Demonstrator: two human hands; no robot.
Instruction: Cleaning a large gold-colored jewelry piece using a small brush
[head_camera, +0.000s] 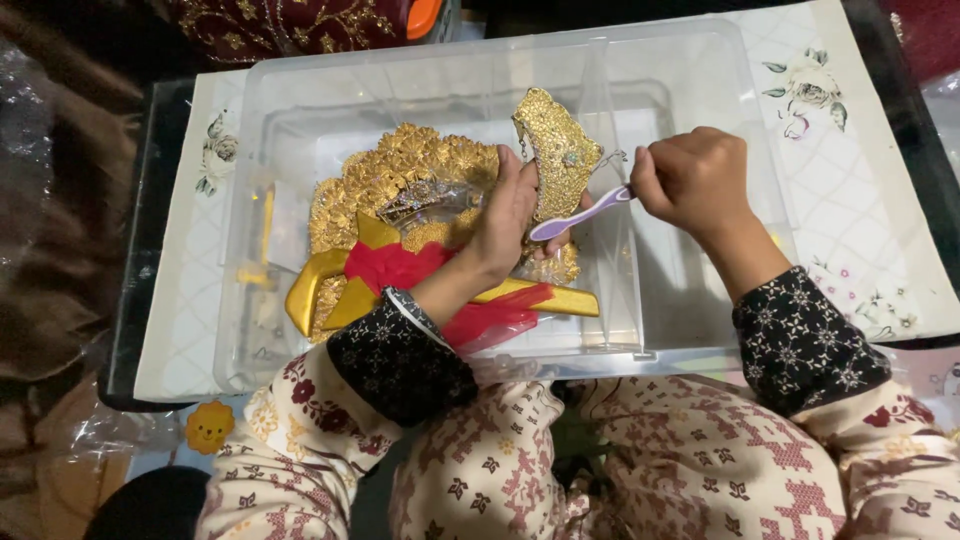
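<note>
Gripping gold ornament (556, 150) left hand (505, 215), toothbrush (580, 213) right hand (690, 180), over tub (700, 80) on mat (860, 150).

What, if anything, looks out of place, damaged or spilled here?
Nothing stands out. The left hand holds a gold filigree ornament piece over the clear plastic tub, the right hand holds a purple toothbrush against it. No spill or breakage shows.
</note>
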